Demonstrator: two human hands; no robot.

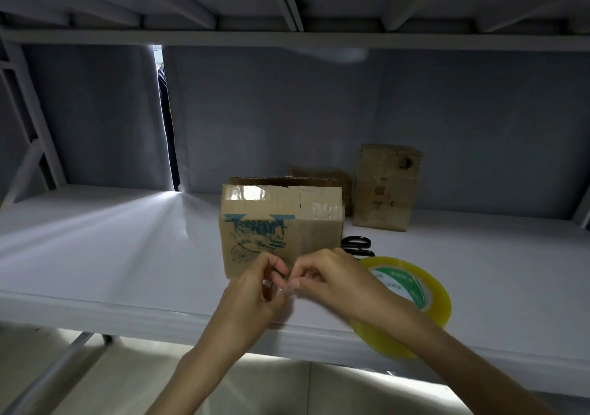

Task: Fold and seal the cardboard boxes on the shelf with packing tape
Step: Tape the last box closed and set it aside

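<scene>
Both hands meet just in front of the box (281,229) on the shelf (111,255), left hand (255,290) and right hand (332,279) each pinching what looks like a clear tape end, tape roll (421,290) under the right wrist, scissors (356,245) beside the box.

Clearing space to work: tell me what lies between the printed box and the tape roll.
Head view: black scissors lie on the shelf between the printed box and the tape roll.

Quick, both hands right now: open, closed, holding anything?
Left hand: fingers pinched on a small clear piece, likely tape.
Right hand: fingers pinched on the same piece; tape roll lies beneath its wrist.
</scene>
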